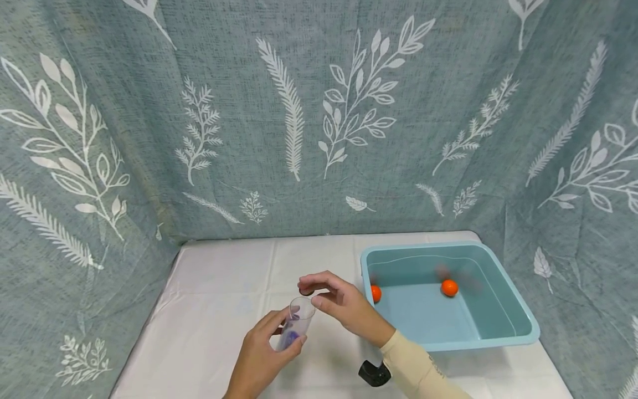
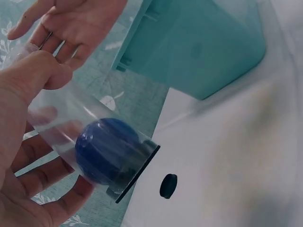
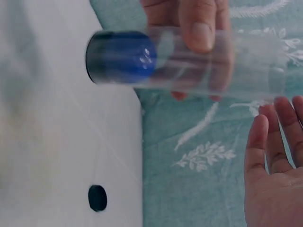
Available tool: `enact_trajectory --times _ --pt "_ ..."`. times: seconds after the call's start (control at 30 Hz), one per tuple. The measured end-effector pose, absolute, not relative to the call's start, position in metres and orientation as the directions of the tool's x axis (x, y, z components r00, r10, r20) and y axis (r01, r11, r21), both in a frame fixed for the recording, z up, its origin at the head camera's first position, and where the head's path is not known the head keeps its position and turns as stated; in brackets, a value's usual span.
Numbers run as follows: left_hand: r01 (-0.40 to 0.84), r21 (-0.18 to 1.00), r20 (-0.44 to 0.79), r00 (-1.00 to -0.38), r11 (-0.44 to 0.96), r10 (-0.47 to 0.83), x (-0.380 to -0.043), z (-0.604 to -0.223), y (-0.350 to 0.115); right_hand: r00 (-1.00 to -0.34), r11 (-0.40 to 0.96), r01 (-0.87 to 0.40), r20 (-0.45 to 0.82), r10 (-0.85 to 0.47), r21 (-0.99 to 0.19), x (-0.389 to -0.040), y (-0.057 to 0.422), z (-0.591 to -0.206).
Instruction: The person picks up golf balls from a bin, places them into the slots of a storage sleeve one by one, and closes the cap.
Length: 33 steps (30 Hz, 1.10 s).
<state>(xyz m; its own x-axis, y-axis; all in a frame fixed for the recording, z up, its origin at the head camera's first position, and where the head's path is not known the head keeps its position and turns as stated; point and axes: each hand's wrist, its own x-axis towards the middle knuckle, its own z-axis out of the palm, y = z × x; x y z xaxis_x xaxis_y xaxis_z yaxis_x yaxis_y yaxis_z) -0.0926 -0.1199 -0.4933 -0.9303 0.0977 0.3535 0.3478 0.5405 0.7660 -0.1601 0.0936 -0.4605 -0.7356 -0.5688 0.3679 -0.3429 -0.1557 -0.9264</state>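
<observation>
My left hand (image 1: 269,349) grips a clear tube (image 1: 301,310) round its side, thumb on one side and fingers on the other. A blue ball (image 2: 106,150) sits inside the tube, against its black base (image 3: 92,57). My right hand (image 1: 349,307) is at the tube's open end with its palm bare and fingers extended. Its fingertips (image 3: 281,101) are close to the rim; whether they touch it I cannot tell. On the white table lies a small black cap (image 2: 168,186), also visible in the right wrist view.
A light blue tub (image 1: 480,344) stands on the right of the white table (image 1: 219,277), holding two orange balls (image 1: 449,287). Beside my right wrist is a black device (image 1: 375,373). Leaf-patterned cloth (image 1: 224,111) hangs behind and along both sides.
</observation>
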Motion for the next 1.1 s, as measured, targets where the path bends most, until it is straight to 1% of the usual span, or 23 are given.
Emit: enact_trajectory --times 0.17,0.37,0.47,0.6,0.8,0.93,1.1 --pt "0.338 0.773 0.349 -0.933 0.538 0.085 -0.094 -0.494 -0.119 -0.763 -0.134 -0.307 0.328 -0.558 -0.942 -0.165 0.105 -0.452" --pt "0.368 0.757 0.382 -0.92 0.54 0.092 -0.094 -0.496 -0.119 -0.779 -0.108 -0.317 0.324 -0.536 -0.942 -0.171 0.122 -0.443" --pt "0.359 0.763 0.371 -0.924 0.538 0.092 -0.094 -0.496 -0.119 -0.789 -0.1 -0.313 0.318 -0.526 -0.944 -0.176 0.131 -0.436" --pt "0.327 0.786 0.331 -0.939 0.525 0.089 -0.093 -0.497 -0.12 -0.807 -0.057 -0.313 0.297 -0.511 -0.948 -0.183 0.147 -0.427" --pt "0.345 0.787 0.344 -0.934 0.512 0.1 -0.091 -0.498 -0.122 -0.836 0.014 -0.313 0.268 -0.479 -0.95 -0.193 0.17 -0.416" --pt "0.342 0.791 0.339 -0.935 0.507 0.103 -0.091 -0.498 -0.121 -0.837 0.025 -0.313 0.264 -0.479 -0.949 -0.2 0.183 -0.415" --pt "0.331 0.792 0.326 -0.94 0.513 0.103 -0.092 -0.499 -0.121 -0.841 0.033 -0.284 0.233 -0.488 -0.958 -0.205 0.199 -0.422"
